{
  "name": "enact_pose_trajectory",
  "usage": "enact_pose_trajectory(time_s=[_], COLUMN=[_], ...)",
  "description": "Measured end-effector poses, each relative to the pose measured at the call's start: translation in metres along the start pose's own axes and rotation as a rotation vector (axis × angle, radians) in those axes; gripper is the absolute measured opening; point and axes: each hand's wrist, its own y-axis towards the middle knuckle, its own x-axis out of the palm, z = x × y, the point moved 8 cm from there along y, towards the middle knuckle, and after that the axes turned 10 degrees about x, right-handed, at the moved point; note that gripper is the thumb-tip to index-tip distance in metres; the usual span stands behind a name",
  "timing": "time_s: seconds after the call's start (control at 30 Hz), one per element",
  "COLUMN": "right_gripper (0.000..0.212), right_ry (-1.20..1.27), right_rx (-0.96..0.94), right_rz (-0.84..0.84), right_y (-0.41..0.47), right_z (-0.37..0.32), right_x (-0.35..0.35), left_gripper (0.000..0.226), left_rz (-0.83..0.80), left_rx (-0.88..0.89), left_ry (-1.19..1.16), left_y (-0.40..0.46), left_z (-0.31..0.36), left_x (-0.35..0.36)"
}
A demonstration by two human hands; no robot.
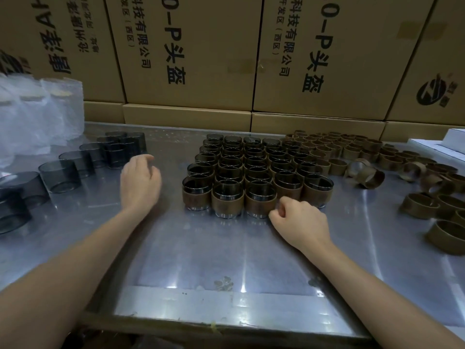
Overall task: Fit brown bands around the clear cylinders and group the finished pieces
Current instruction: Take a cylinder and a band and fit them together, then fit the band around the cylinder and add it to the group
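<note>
Dozens of banded cylinders (254, 170) already stand grouped mid-desk (201, 260); we judge the job past halfway, with bare cylinders (75, 162) left and loose brown bands (392, 162) right. Our left hand (139, 182) hovers relaxed, its grip holding nothing; our right hand (299, 220) is curled empty beside the front row.

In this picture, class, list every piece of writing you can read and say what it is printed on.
"O-P头盔": middle cardboard box, large print running sideways.
"科技有限公司": same box, smaller print.
"开发区(西区)": same box, smallest line, barely legible.
"O-P头盔", "科技有限公司": right cardboard box, repeated.
Left cardboard box: print upside down, too blurred to read.
Round logo: unreadable.
</note>
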Motion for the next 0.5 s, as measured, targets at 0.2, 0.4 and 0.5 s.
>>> enact_pose_trajectory(time_s=[0.2, 0.4, 0.5], right_gripper=[0.033, 0.033, 0.033], right_ry=[-0.052, -0.056, -0.060], right_rx=[-0.010, -0.002, 0.005], right_rz=[0.026, 0.030, 0.022], right_y=[0.003, 0.004, 0.004], right_z=[-0.001, -0.002, -0.002], right_x=[0.002, 0.000, 0.000], left_gripper=[0.043, 0.051, 0.051], left_rz=[-0.284, -0.491, -0.570], left_rx=[0.219, 0.169, 0.069], left_ry=[0.554, 0.862, 0.887], left_y=[0.030, 0.059, 0.068], left_z=[-0.040, -0.059, -0.066], left_x=[0.010, 0.024, 0.023])
